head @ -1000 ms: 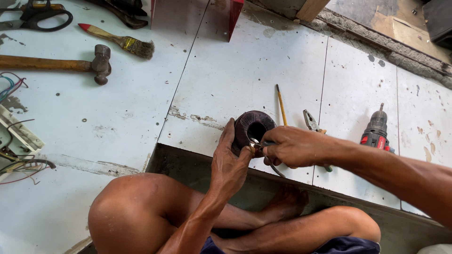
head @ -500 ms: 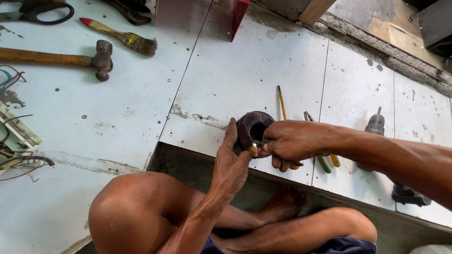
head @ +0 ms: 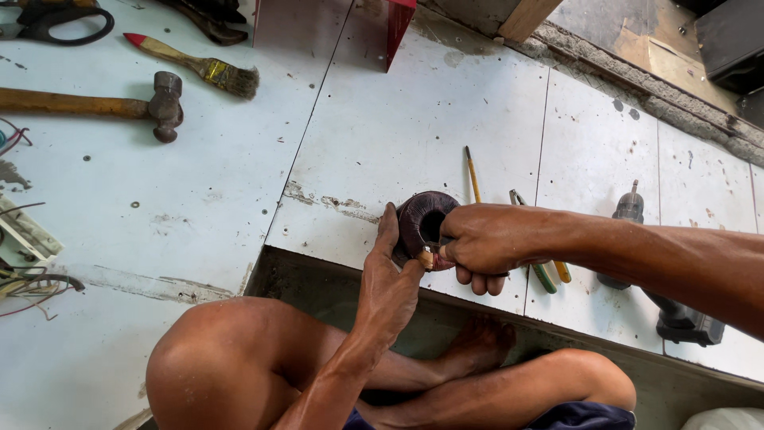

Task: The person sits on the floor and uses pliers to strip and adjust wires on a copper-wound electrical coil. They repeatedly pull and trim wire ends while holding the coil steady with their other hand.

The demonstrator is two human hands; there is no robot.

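A dark, ring-shaped coil [head: 420, 219] stands on edge on the white tiled floor [head: 414, 119], just beyond the step. My left hand [head: 387, 279] presses against its left side and steadies it. My right hand [head: 481, 243] is closed around a small tool with a pale wooden end [head: 427, 257], held at the coil's lower right rim. My bare knees and crossed legs fill the bottom of the view.
A thin yellow-handled tool [head: 473, 173], pliers with green and yellow grips [head: 541, 267] and a dark power drill [head: 660, 295] lie right of the coil. A hammer [head: 119, 103], a paintbrush [head: 199, 65], scissors [head: 56, 20] and loose wires [head: 24, 279] lie at the left.
The view has shifted slightly. My right hand has slid a little left along the coil's rim, and the drill now lies further right of the hands.
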